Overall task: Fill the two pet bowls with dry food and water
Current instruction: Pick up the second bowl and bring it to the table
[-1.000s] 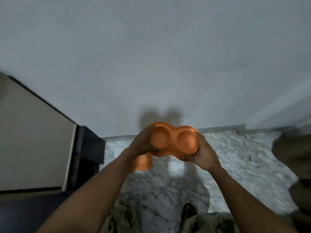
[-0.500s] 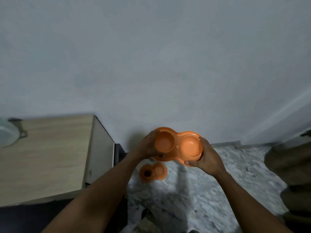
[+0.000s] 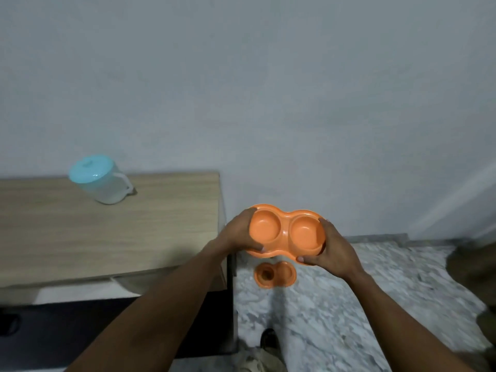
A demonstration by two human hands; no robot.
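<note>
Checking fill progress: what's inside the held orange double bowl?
Both wells of the orange double bowl look empty: no food or water. Left hand and right hand hide only its ends.

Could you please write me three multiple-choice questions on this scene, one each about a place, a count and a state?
1. Where does the blue-lidded jug stand? A) on the wooden table B) on the floor C) inside a bowl
2. How many orange double bowls are visible? A) one B) two C) three
3. What is in the wells of the held bowl? A) dry food B) water C) nothing

Answers: 1 A, it sits on the tabletop near the wall. 2 B, the left hand and right hand grip one, and a floor bowl lies below. 3 C, both wells show bare orange plastic.
</note>
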